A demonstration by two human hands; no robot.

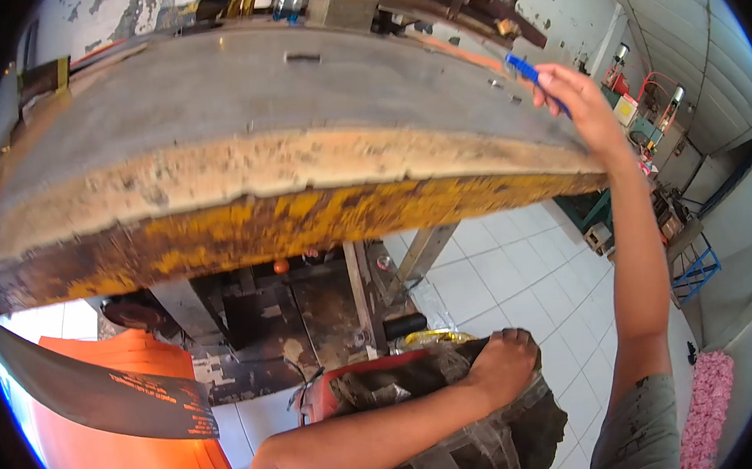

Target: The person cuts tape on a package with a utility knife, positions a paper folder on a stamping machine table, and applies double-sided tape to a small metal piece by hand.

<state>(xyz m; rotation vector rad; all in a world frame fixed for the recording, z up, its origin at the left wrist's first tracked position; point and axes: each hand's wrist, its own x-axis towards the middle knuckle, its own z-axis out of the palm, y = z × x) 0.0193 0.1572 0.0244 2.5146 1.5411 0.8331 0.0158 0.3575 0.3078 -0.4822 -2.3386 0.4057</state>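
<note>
Right hand (580,103) closes its fingers around a slim blue tool (525,69), bright and seemingly ridged, slanting up at the right end of the grey tabletop (209,89); left hand (505,360) rests curled on a dark, taped cover (491,449), its grip unclear

The right hand (578,103) holds a slim blue tool (523,69) above the right end of the counter (191,86), whose front edge shows chipped yellow paint. A small dark piece (303,58) lies toward the far side. Below, the left hand (503,367), fingers curled, rests on a dark, patched cover (516,434). Orange sheets (139,460) fill the lower left.
</note>
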